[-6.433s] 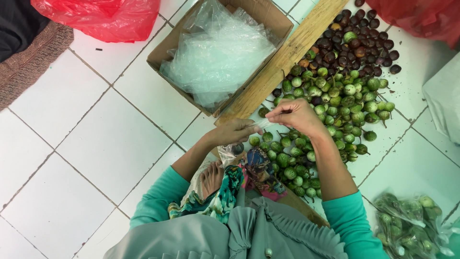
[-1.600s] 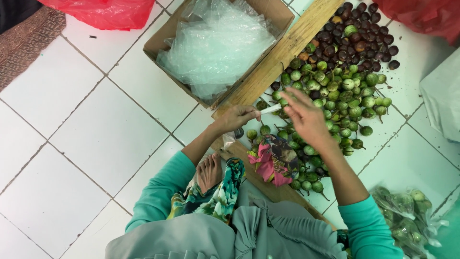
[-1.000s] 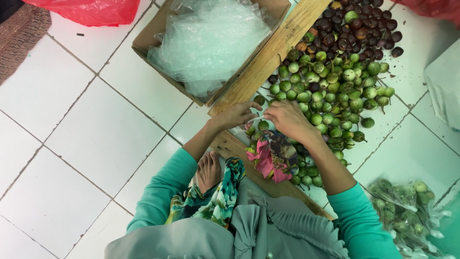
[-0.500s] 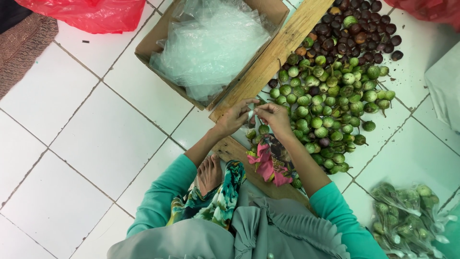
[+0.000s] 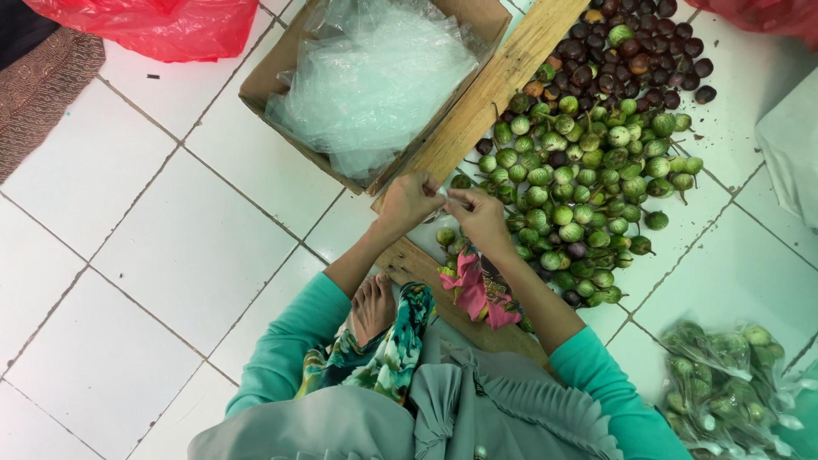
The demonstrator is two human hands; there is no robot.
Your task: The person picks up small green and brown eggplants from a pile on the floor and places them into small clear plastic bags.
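At ten o'clock we see a red plastic bag [image 5: 158, 25], cut off by the top edge, with a patterned brown cloth [image 5: 43, 85] at nine o'clock running out of view. Toward twelve o'clock sits a cardboard box [image 5: 281, 89] stuffed with crumpled clear plastic bags [image 5: 375, 81]; its far rim is cropped.

At the centre our left hand [image 5: 409, 200] and right hand [image 5: 481, 217] meet, fingertips pinched together on something thin and pale; it is too small to name, so we cannot tell what it is. Just beside them, from one to three o'clock, lies the pile of small green eggplants [image 5: 588, 183] on the tiled floor [image 5: 170, 255], with dark purple ones [image 5: 630, 60] beyond. A wooden plank [image 5: 503, 81] runs diagonally between box and pile.

At five o'clock a clear bag of packed eggplants [image 5: 724, 383] lies partly cut off.
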